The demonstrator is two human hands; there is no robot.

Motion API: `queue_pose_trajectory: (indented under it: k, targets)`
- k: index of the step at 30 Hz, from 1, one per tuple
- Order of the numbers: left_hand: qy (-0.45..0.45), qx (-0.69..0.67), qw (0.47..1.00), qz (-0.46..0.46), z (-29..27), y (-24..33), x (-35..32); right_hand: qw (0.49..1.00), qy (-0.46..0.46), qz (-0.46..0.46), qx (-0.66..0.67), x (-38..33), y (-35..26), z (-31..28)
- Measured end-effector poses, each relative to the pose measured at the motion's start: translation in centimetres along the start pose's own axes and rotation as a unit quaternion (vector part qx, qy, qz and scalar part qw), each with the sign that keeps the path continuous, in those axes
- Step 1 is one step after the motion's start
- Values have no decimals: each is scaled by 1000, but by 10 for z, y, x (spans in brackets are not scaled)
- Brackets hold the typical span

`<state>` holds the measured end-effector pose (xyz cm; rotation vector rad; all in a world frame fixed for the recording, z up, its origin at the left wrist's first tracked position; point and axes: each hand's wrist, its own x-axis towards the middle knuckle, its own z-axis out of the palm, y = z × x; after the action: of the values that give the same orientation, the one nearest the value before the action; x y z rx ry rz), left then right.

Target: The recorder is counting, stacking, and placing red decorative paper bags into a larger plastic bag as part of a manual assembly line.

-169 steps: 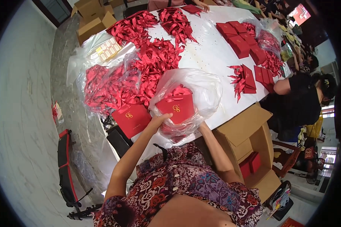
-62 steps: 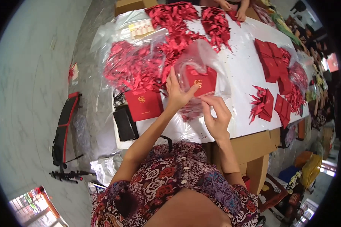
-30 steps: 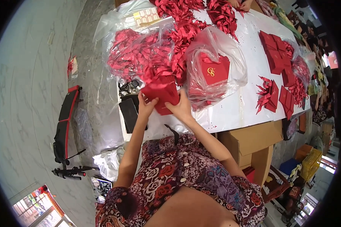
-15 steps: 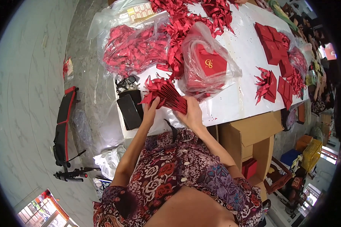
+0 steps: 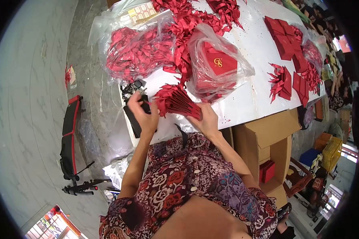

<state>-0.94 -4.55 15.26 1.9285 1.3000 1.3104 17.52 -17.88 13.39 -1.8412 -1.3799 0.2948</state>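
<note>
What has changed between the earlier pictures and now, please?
The clear plastic bag was released. The red pouch stack beside it was taken up and turned edge-up; the right hand holds it. The left hand, blurred, has shifted left, beside the ribbons. The cardboard box stays beside the table.

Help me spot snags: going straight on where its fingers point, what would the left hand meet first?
Probably the tangle of black cables just beyond the fingers of the left hand; its height is unclear, so it might pass above them.
</note>
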Motion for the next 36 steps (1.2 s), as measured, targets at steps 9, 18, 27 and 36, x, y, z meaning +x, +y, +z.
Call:
queue_pose_trajectory:
  k: [9,18,27,36]
  targets:
    - [-404,-322,846,-135,56,-36,-7,960,37,71,267,-16,22,9]
    - [-443,-392,776,-218,50,-30,-12,936,100,-13,336,-28,55,59]
    - [-377,-323,859,-122,60,-43,-39,931,101,29,349,-22,46,52]
    - [-478,-199,855,23,39,-36,-16,929,130,34,345,-21,45,53]
